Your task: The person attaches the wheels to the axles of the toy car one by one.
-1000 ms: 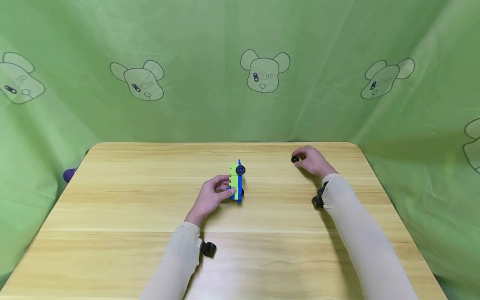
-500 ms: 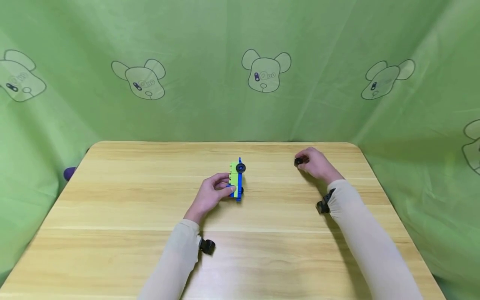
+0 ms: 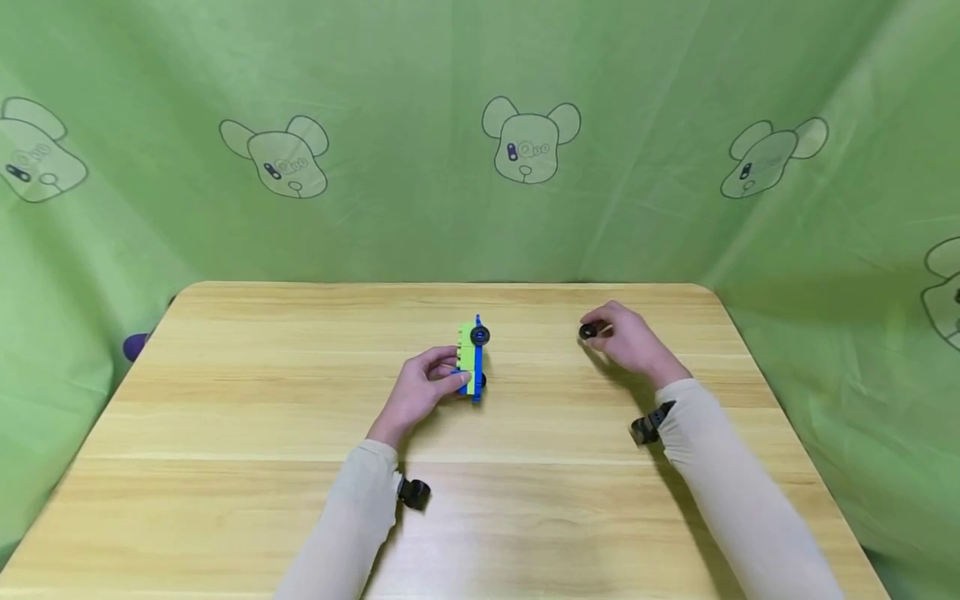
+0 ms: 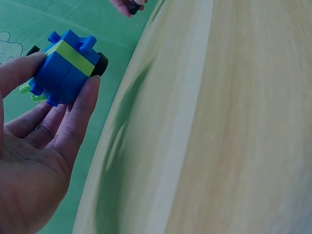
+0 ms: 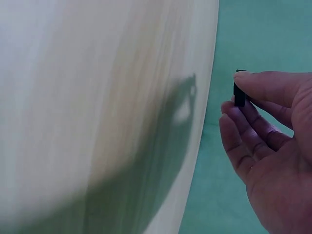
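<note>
My left hand (image 3: 420, 388) grips a toy car (image 3: 468, 362) built of lime-green and blue bricks. The car is tilted on its side above the table, its studs toward my palm. One black wheel (image 3: 480, 335) shows at its far end and part of another at the near end. In the left wrist view the car's blue end (image 4: 61, 73) sits between thumb and fingers. Off to the right, my right hand (image 3: 628, 340) pinches a small loose black wheel (image 3: 587, 331) between thumb and fingers. Edge-on in the right wrist view, that wheel (image 5: 239, 88) looks thin and dark.
Both hands are over a light wooden table (image 3: 225, 400). A green curtain (image 3: 405, 192) printed with bear heads hangs around its back and sides. A purple object (image 3: 136, 347) shows beyond the table's left edge. Each wrist wears a black camera (image 3: 415, 493).
My right hand shifts slightly toward me, with the black wheel turning in its pinch so its face shows again. The left hand and the car barely move.
</note>
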